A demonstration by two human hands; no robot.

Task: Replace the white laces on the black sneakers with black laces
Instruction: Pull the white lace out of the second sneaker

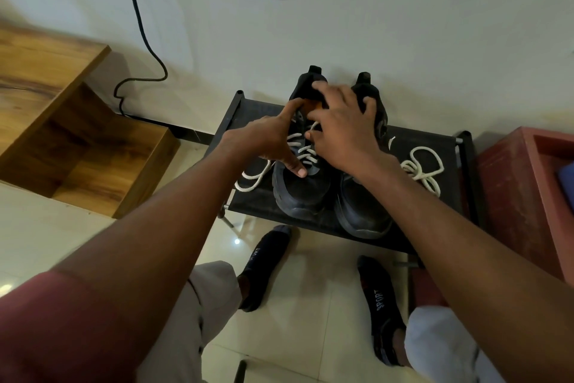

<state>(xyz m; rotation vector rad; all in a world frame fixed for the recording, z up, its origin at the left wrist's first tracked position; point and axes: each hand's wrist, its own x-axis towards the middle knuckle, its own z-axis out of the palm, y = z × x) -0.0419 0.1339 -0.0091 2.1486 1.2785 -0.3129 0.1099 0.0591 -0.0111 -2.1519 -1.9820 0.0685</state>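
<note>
Two black sneakers stand side by side on a low black shoe rack [435, 146], toes toward the near edge, heels at the far edge against the wall. The left sneaker [299, 193] carries a white lace [302, 152] through its eyelets, its loose ends trailing over the rack's left edge. The right sneaker [362, 211] is largely hidden by the right hand [341, 128], which lies spread over both collars, fingers straight and grasping nothing. The left hand [273, 140] is released too, thumb pressing the left sneaker's vamp, forefinger touching its tongue. A second white lace [422, 165] lies loose near the rack's right edge. A red box [521, 196] stands just beside that edge; a wooden step [77, 140] and a dark cable [139, 25] are to the left.
</note>
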